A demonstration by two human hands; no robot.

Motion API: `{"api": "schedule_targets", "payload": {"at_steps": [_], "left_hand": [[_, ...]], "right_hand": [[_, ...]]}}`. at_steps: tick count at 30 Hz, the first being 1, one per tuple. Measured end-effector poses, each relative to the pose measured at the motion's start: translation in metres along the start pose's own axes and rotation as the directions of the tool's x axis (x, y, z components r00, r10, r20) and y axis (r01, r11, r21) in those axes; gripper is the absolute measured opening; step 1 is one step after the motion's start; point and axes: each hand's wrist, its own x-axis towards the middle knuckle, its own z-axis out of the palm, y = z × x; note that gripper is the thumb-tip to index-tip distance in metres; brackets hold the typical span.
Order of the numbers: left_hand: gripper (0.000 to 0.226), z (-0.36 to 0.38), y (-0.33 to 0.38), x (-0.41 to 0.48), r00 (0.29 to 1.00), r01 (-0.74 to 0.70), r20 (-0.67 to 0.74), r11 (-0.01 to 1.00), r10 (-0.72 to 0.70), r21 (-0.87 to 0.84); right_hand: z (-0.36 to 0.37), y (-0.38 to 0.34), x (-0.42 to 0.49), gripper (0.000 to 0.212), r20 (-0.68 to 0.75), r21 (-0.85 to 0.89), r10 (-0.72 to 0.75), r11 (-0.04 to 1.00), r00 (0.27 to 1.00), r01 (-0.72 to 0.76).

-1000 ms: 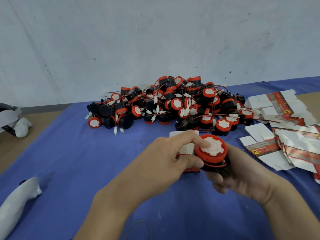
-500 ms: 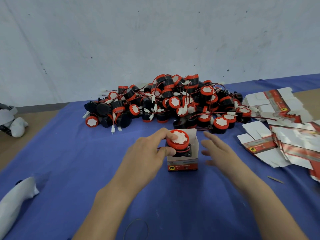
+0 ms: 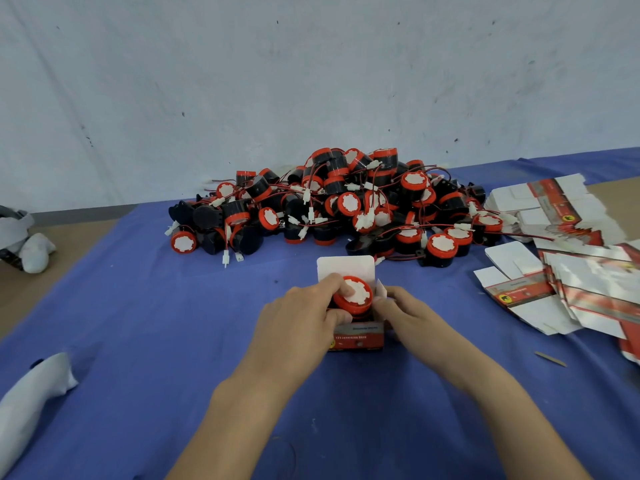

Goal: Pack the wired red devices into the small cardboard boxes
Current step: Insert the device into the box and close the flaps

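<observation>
1. Now 1 red device (image 3: 355,294) sits partly inside the small cardboard box (image 3: 358,337), its red cap above the rim and the top flap upright behind it.
2. At the box's left, the left hand (image 3: 301,317) has its fingers (image 3: 334,284) curled round the cap, pressing down.
3. At the box's right, the right hand (image 3: 412,317) has its fingers curled against the side wall and flap, steadying it.
4. Behind the box lies a large pile of devices (image 3: 346,202), all unpacked.
5. Right of the box, many flat boxes (image 3: 571,271) wait unfolded on the desk (image 3: 173,323).
6. No finished box is visible, so nearly all the packing seems left to do.
</observation>
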Motion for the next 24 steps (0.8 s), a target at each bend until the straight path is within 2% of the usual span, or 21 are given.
{"api": "schedule_targets", "payload": {"at_steps": [4,8,14,17,19,22,24], "left_hand": [[0.026,0.000,0.000,0.002,0.999,-0.025,0.048,0.996,0.021,0.089],[0.024,0.002,-0.001,0.001,0.993,-0.094,0.094,0.968,0.073,0.234],[0.024,0.003,0.000,0.001,0.992,-0.088,0.123,0.908,0.041,0.410],[0.010,-0.001,-0.001,0.002,0.989,-0.061,0.146,0.912,0.001,0.406],[0.013,-0.002,-0.003,0.003,0.989,-0.061,0.145,0.920,0.004,0.387],[0.018,-0.001,-0.004,0.005,0.988,-0.069,0.156,0.920,0.009,0.385],[0.017,0.000,-0.006,0.006,0.985,-0.081,0.170,0.935,0.023,0.344]], "right_hand": [[0.001,0.003,0.002,0.015,0.021,0.003,0.017,1.000,1.000,-0.017],[0.004,0.005,0.001,0.023,0.042,-0.022,0.018,1.000,0.999,-0.017],[0.011,0.008,-0.001,0.019,0.026,-0.028,0.005,1.000,1.000,-0.005],[0.017,0.011,-0.002,0.018,-0.002,0.005,-0.008,1.000,1.000,0.008],[0.025,0.011,-0.002,0.016,-0.036,0.022,-0.031,0.999,0.999,0.032],[0.035,0.015,0.001,0.026,-0.101,-0.105,-0.097,0.991,0.990,0.086],[0.038,0.015,0.002,0.031,-0.122,-0.127,-0.098,0.988,0.988,0.083]]}}
